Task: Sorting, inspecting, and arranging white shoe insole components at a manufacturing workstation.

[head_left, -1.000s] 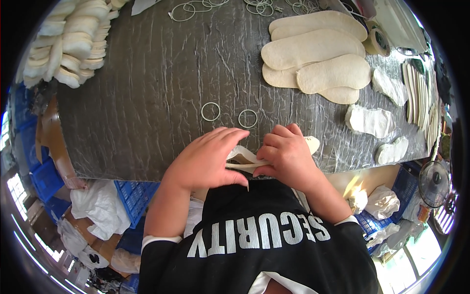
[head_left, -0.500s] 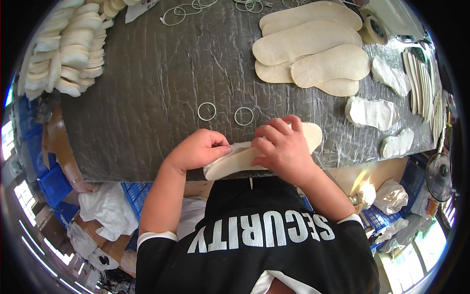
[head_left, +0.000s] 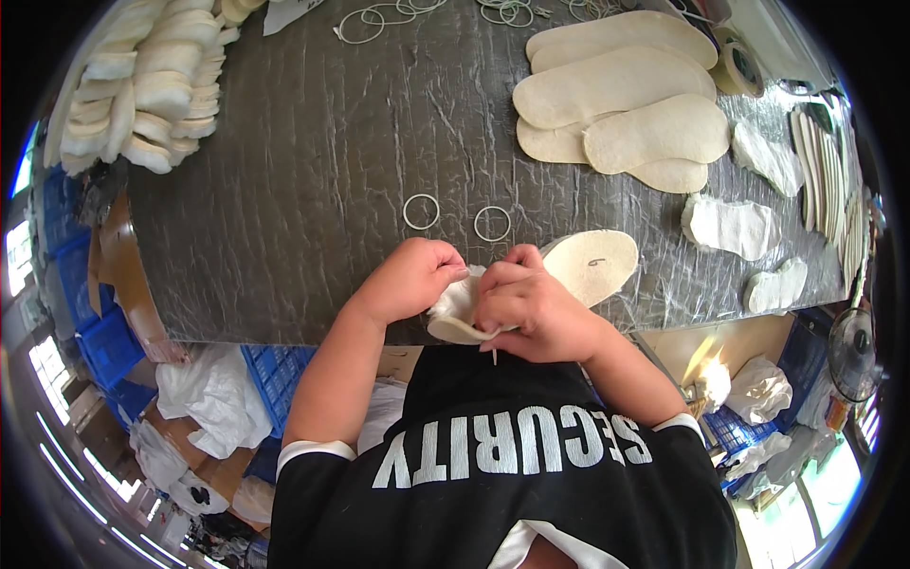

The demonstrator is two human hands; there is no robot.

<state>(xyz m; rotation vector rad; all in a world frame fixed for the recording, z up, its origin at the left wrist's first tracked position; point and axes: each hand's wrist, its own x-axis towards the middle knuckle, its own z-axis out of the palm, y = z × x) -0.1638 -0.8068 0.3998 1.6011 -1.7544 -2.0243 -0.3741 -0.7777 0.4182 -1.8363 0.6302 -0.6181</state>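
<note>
At the table's near edge I have a cream insole [head_left: 599,268], or a small stack of them, with a white fluffy side showing at its left end. My right hand [head_left: 533,305] is closed round its middle, thumb below and fingers over the top, and the piece is bent there. My left hand [head_left: 412,277] pinches the fluffy edge near the left end with thumb and fingertips. What lies under the right palm is hidden. Just beyond the hands, a pale green elastic ring [head_left: 421,211] lies beside a second elastic ring [head_left: 492,224].
Larger cream insoles [head_left: 616,87] overlap at the far right of the dark, plastic-covered table [head_left: 313,190]. White fluffy pieces [head_left: 728,228] lie nearer the right edge, beside a row of stacked insoles [head_left: 823,180]. Piled insoles [head_left: 156,81] fill the far left. A tape roll [head_left: 737,64] stands at the back right.
The insole's left end has been bent and turned so its fluffy side shows. My right hand has closed further round it. The whole view has shifted slightly.
</note>
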